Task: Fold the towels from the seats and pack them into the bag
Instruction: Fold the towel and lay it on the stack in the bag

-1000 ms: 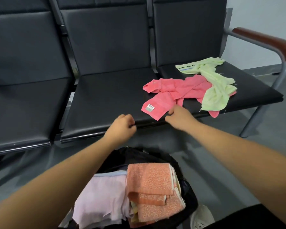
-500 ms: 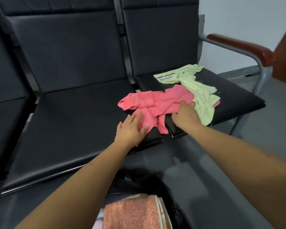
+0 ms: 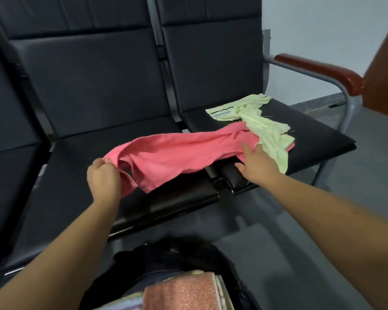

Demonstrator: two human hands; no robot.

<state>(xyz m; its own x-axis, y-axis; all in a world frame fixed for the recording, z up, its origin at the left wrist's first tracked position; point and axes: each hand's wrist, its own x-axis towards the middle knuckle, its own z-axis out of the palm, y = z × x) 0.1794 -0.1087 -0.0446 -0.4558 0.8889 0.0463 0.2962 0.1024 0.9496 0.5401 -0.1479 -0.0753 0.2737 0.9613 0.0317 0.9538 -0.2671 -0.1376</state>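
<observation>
1. Pinched in the curled fingers of the left hand (image 3: 103, 177) was one end of the pink towel (image 3: 177, 156), held raised above the middle seat (image 3: 72, 175). The right hand (image 3: 259, 167) lay spread, its fingers straight against the towel's other end, gripping nothing that I could make out.
2. That towel stretched across the gap between the two seats, its far end tucked under the green towel (image 3: 263, 125) on the right seat (image 3: 318, 139).
3. Risk one — a pull to the left would likely drag the green towel along, perhaps off the seat's front edge onto the floor (image 3: 323, 242), because the two overlapped.
4. Risk two — with only one end pinched, the cloth sagged and bunched, so a fold started like that would probably come out crooked.
5. Risk three: the bag (image 3: 166, 260) below looked nearly full, with a folded orange towel (image 3: 182, 294) at its mouth, so two more could spill over.
</observation>
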